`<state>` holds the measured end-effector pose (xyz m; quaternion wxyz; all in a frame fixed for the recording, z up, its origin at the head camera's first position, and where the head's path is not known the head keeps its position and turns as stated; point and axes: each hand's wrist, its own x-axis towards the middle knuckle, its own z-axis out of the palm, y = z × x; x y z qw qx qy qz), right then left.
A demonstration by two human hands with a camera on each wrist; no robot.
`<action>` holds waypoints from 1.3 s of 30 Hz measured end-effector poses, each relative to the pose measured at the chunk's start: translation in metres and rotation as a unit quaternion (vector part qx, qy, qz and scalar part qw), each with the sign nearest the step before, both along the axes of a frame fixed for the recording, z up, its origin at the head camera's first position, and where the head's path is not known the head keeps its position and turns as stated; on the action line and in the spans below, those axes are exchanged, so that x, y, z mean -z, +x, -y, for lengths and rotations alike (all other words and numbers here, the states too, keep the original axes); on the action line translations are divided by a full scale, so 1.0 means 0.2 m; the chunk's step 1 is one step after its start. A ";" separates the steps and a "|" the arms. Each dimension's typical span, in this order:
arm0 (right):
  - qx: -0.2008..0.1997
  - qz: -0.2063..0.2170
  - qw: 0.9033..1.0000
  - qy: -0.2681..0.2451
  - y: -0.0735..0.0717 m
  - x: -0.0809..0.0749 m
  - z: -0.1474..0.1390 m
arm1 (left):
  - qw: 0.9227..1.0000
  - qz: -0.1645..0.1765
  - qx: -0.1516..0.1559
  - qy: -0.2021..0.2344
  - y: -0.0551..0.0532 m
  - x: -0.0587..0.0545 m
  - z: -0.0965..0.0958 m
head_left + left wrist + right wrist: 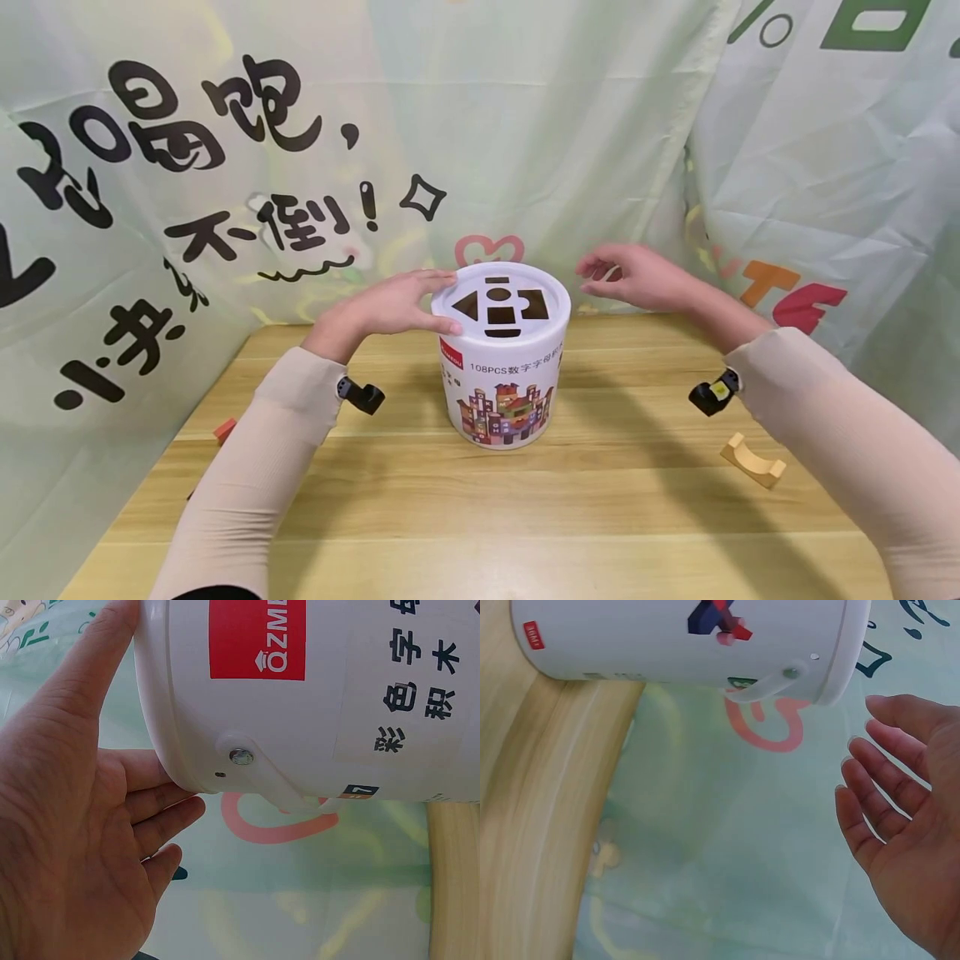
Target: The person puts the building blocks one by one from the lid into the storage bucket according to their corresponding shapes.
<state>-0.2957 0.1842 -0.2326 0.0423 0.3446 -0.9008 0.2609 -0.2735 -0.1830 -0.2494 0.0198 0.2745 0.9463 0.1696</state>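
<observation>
Against the white cylindrical bucket (501, 375) on the wood-grained counter (420, 517), my left hand (397, 302) rested unclenched; beside the bucket, my right hand (636, 279) hung loose-fingered, empty. One-sided pushing could have tipped it.

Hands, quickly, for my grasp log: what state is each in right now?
Left hand: open, touching the bucket at its rim.
Right hand: open, holding nothing.

2 beige sleeves (292, 408), 2 black wrist cameras (364, 397), yellow patch (721, 389) on the right one

The left grip (82, 817) touches the rim (158, 697) of a white, red-labelled bucket (307, 739).
</observation>
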 end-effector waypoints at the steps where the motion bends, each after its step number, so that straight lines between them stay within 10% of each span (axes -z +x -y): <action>1: 0.001 0.003 1.000 -0.004 0.01 0.01 -0.02 | 1.000 -0.001 0.001 0.000 0.00 0.00 0.00; 39: 0.033 0.035 0.999 -0.022 0.34 0.48 -0.66 | 1.000 0.009 -0.008 0.014 0.00 0.00 0.00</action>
